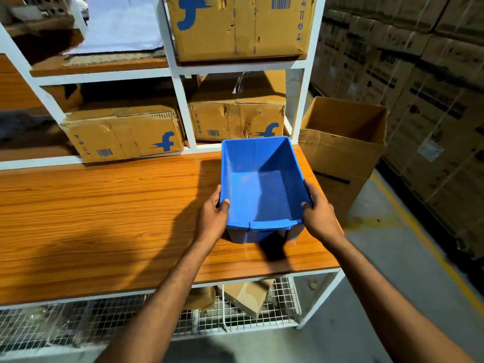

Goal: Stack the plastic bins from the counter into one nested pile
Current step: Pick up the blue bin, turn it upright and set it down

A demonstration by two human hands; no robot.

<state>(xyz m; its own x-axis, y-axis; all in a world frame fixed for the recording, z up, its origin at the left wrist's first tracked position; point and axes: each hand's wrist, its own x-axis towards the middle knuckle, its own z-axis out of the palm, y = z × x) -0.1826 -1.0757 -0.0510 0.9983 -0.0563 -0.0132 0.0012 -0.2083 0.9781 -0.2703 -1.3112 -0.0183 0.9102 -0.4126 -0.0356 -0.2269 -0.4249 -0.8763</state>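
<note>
Both hands on it now: I've got the blue bin (pixel 251 158) at my one o'clock, over the right end of the wooden counter (pixel 104 218). My left hand (pixel 212 218) clamps the near corner at the bin's seven o'clock, thumb hooked over the rim into the inside, the other fingers wrapped round the outer wall and mostly hidden. My right hand (pixel 318 218) does the same at five o'clock, thumb over the rim, fingers along the outside. The bin is empty and open side up, its long axis running away from me toward twelve. There's a dark shadow under its near end; I can't tell whether the base touches the wood. At twelve o'clock just behind it sits a battered cardboard box (pixel 235 119) in the white rack, another box (pixel 123 134) at ten. An open carton (pixel 340 153) stands on the floor at two o'clock, beside the counter's end.
</note>
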